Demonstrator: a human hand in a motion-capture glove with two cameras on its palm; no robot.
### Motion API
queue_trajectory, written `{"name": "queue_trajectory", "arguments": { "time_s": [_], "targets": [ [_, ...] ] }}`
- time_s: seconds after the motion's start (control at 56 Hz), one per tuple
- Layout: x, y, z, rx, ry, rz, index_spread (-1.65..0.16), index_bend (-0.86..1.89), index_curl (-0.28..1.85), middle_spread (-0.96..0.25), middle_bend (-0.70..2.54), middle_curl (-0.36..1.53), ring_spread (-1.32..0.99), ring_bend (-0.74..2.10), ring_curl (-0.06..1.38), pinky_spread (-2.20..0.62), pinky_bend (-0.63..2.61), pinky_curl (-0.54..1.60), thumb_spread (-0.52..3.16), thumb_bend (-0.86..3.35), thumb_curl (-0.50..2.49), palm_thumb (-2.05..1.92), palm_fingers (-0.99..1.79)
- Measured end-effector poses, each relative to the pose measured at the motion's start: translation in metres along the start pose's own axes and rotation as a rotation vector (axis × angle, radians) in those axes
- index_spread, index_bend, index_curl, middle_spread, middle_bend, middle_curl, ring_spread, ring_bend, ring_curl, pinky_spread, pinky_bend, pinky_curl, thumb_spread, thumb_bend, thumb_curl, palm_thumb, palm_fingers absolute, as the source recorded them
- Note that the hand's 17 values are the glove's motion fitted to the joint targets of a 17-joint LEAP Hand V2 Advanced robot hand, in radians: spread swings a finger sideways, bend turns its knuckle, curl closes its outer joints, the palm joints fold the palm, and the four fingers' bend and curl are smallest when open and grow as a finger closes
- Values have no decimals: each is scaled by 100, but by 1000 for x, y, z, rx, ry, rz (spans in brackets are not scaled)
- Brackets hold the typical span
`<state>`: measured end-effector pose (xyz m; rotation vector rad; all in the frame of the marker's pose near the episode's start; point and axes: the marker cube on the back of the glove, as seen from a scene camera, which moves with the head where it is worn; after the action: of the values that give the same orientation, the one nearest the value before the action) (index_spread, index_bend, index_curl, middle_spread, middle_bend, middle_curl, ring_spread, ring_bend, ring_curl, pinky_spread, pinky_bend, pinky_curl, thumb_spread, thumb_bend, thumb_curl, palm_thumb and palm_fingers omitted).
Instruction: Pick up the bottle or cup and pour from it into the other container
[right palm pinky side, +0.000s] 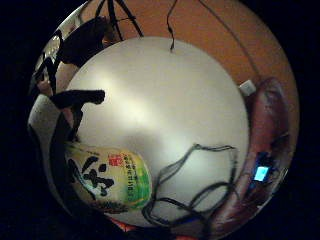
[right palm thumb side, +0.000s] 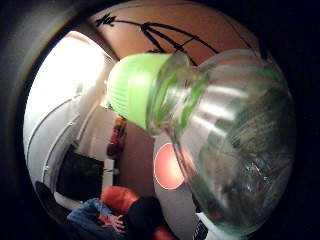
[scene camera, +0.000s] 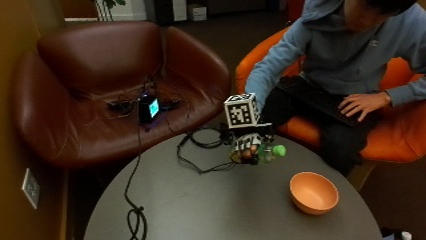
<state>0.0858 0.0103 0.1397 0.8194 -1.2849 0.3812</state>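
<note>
One bottle (scene camera: 258, 150), green cap (scene camera: 279, 149) on, gripped in curled fingers of right hand (scene camera: 247, 148), lifted above tabletop (scene camera: 200, 210) and tipped sideways, cap toward orange bowl (scene camera: 313, 192). Carry step, probably; next, travel over to the well-apart bowl, cap off before pouring. Loose black cable (scene camera: 200, 165) beneath; nothing blocking between.

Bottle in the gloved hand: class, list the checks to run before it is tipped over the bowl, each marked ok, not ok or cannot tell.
1. Right hand grips the bottle: ok.
2. Green cap off: not ok, still on.
3. Neck over the orange bowl: not ok, bowl sits apart.
4. Bowl upright on the round table: ok.
5. Liquid level in the bottle: cannot tell.
</note>
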Motion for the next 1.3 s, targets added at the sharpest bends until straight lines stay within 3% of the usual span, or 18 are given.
{"name": "queue_trajectory", "arguments": {
  "time_s": [0.036, 0.125, 0.375, 0.536, 0.858, 1.304],
  "targets": [
    [-10, -9, -6, 11, 41, -69, -26, 17, 51, -15, 45, 53, -21, 54, 47, -33, 47, 41, 4, -4, 72, 101, 126],
    [-32, -1, -16, -166, 130, -7, -26, 18, 52, -15, 45, 53, -21, 54, 48, -33, 47, 41, 4, -4, 72, 100, 126],
    [-74, -4, -11, -497, 462, -139, -26, 17, 54, -15, 46, 53, -21, 53, 48, -33, 47, 41, 4, -4, 73, 100, 127],
    [-98, -12, -5, -618, 730, -199, -26, 17, 55, -15, 45, 52, -21, 54, 48, -32, 47, 41, 4, -4, 73, 99, 127],
    [-144, -3, 29, -771, 1137, -358, -26, 17, 56, -15, 46, 52, -21, 54, 48, -32, 47, 41, 4, -4, 73, 99, 127],
    [-154, 4, 55, -807, 1288, -383, -26, 17, 57, -15, 46, 52, -21, 54, 48, -32, 48, 41, 4, -4, 73, 98, 127]
  ]
}}
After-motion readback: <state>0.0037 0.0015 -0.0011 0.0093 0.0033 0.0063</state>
